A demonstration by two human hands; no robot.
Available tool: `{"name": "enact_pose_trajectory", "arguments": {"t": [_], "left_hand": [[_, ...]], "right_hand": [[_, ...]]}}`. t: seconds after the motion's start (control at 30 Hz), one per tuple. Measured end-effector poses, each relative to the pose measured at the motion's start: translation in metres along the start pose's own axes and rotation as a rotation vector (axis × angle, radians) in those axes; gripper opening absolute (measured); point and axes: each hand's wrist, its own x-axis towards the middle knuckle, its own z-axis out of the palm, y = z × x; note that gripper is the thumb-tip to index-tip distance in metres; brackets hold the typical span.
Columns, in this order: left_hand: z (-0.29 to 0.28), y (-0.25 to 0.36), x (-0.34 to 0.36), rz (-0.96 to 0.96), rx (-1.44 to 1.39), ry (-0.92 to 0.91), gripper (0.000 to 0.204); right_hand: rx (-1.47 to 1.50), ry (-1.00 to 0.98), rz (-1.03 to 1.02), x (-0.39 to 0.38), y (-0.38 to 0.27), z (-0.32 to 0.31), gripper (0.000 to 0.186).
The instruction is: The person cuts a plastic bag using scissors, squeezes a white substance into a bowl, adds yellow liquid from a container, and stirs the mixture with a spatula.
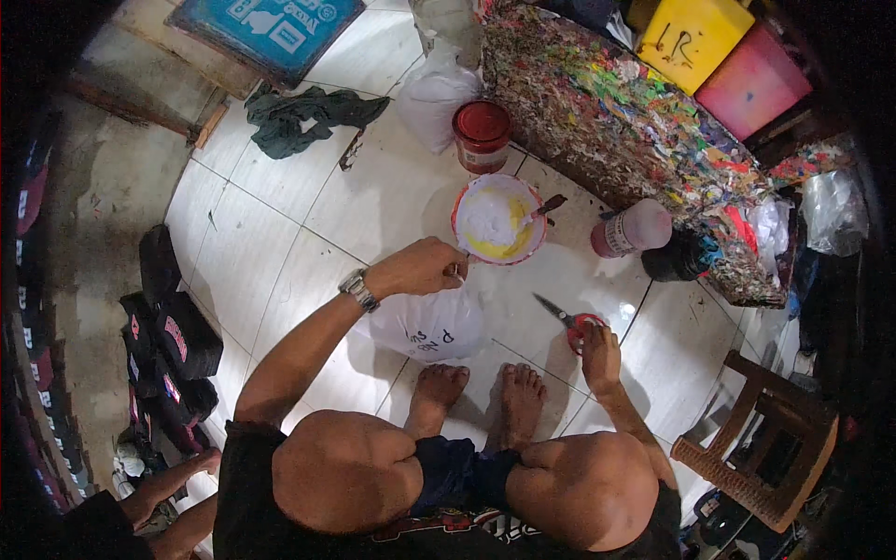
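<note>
My left hand (429, 266) is closed on the gathered top of a white plastic bag (392, 322) with dark marker writing, which rests low in front of my bare feet. My right hand (602, 359) grips a pair of scissors (551, 308) by the red handles, the blades pointing up-left. Just beyond my left hand sits a round tub (476, 224) of white and yellow paste with a red rim and a stick in it. A red-lidded container (481, 140) stands behind it, and a jar of pinkish contents (621, 233) is to the right beside a dark pot (672, 261).
Another white bag (434, 107) and a dark cloth (308, 117) lie farther back. A paint-crusted board (607, 140), yellow container (691, 42) and pink container (761, 84) are upper right. Black printed pieces (168, 345) are piled left, near another person's leg (163, 490). A wooden frame (751, 443) stands right.
</note>
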Motion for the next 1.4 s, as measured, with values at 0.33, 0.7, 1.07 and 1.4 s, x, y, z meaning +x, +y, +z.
{"name": "enact_pose_trajectory", "arguments": {"t": [0.33, 0.7, 1.07, 1.4], "left_hand": [[-0.01, 0.006, 0.0, 0.006, 0.075, -0.014, 0.01], [-0.016, -0.007, 0.006, -0.034, 0.063, -0.076, 0.013], [-0.019, -0.005, 0.023, 0.02, 0.284, -0.102, 0.01], [-0.035, 0.012, 0.027, -0.001, 0.322, -0.156, 0.012]], "right_hand": [[1.023, -0.795, 0.316, 0.031, -0.06, -0.067, 0.056], [0.697, -0.772, -0.049, 0.073, -0.079, -0.115, 0.068], [0.364, -0.499, -0.216, 0.106, -0.107, -0.12, 0.083], [0.264, -0.487, -0.278, 0.13, -0.108, -0.123, 0.083]]}}
